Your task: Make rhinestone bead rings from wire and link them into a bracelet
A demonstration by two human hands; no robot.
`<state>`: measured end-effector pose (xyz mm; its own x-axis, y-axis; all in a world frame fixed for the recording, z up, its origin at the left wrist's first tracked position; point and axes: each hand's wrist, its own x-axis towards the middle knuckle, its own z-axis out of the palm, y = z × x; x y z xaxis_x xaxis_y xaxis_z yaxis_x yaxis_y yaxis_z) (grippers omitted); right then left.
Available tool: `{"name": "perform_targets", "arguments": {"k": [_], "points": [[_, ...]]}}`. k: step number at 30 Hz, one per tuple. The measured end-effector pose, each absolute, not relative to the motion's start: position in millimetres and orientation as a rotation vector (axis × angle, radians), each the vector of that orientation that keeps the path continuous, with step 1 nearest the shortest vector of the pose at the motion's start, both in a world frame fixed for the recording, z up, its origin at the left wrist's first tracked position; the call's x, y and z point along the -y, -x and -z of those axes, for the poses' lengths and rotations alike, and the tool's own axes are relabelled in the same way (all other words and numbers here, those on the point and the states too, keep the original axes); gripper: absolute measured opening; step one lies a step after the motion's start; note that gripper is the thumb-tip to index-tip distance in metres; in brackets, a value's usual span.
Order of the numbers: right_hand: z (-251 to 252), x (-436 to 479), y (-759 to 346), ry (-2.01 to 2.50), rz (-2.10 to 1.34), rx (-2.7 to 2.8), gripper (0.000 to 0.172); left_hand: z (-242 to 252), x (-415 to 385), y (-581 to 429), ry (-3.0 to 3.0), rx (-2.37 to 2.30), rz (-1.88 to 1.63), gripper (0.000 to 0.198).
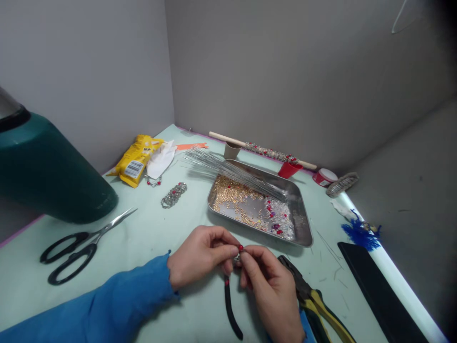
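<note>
My left hand (210, 251) and my right hand (269, 281) meet at the front middle of the table, thumbs and fingers pinched together. Between their fingertips they grip a small beaded wire piece, its red bead (241, 247) showing on top; fingers cover most of the rest. Under the hands a curved black handle (232, 309) of a tool points toward me, its other end hidden. Combination pliers (307, 293) with yellow-and-black handles lie just right of my right hand. Beyond the hands stands a metal tray (306, 224) of gold, clear and red beads.
Cut wires (243, 174) lie across the tray. Scissors (96, 238), a large green bottle (53, 166), a yellow packet (137, 159) and a beaded wire bundle (174, 195) are leftward. A wooden stick (224, 137) spans two cups behind. A black bar (378, 290) lies right.
</note>
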<state>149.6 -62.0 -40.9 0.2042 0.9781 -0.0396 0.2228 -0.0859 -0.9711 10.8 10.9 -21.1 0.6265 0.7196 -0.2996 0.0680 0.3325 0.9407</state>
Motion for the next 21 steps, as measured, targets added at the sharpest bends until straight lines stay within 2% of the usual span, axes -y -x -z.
{"name": "perform_targets", "arguments": {"k": [4, 11, 21], "points": [[42.9, 60.5, -153.7, 1.551, -0.959, 1.106, 0.022, 21.4, -14.3, -11.5, -1.08, -0.81, -0.522, 0.025], [42.1, 62.6, -150.9, 1.559, -0.968, 1.128, 0.024, 22.4, -12.3, -11.8, -1.098, -0.84, -0.486, 0.015], [40.4, 62.0, -151.7, 1.566, -1.009, 1.146, 0.026, 27.3, -14.8, -10.2, -0.937, -0.786, -0.502, 0.023]]}}
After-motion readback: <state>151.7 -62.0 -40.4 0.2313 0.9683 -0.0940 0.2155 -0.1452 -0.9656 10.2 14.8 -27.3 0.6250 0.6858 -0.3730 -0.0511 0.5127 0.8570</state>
